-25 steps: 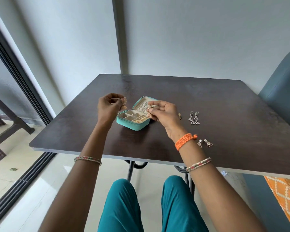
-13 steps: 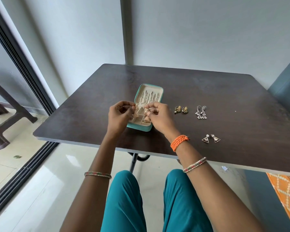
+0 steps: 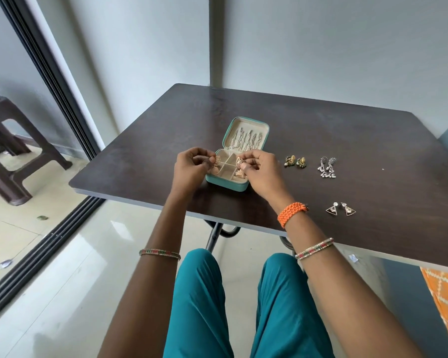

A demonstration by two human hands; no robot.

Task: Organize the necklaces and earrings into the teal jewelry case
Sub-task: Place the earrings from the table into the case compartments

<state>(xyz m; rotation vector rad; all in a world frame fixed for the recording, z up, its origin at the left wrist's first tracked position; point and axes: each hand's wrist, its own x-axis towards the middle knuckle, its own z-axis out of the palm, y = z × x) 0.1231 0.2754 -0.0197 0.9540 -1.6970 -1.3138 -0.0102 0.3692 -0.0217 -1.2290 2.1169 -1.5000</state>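
Head camera looked down at the teal jewelry case (image 3: 226, 184), which sat open on the dark table (image 3: 347, 140), near the left front edge. Its lid (image 3: 246, 133) lay back on the far side, and thin silver necklaces (image 3: 246, 139) hung in a row inside it. The near half had little square boxes in it.

Both hands were right over those boxes. The left hand (image 3: 192, 169) had its fingers curled and pinched a gold bell earring (image 3: 216, 167) by its top, so the bell hung over the left boxes. The right hand (image 3: 263, 171) pinched the other gold bell earring (image 3: 239, 166) the same way, over the right boxes. It was hard to tell if the bells already touched the bottom.

So the step in hand looked like putting this gold pair away. The necklaces seemed done.

The next move would need both hands to lower the bells gently into the boxes and let go. The boxes looked small, so each bell would have to go in straight and not catch on the little walls.

More earrings waited on the table to the right of the case. First came a small green and gold pair (image 3: 295, 161), just beside the right hand. Farther right lay a long silver pair (image 3: 327, 167). Nearer the front edge lay a triangle pair (image 3: 341, 209). These likely go in after.
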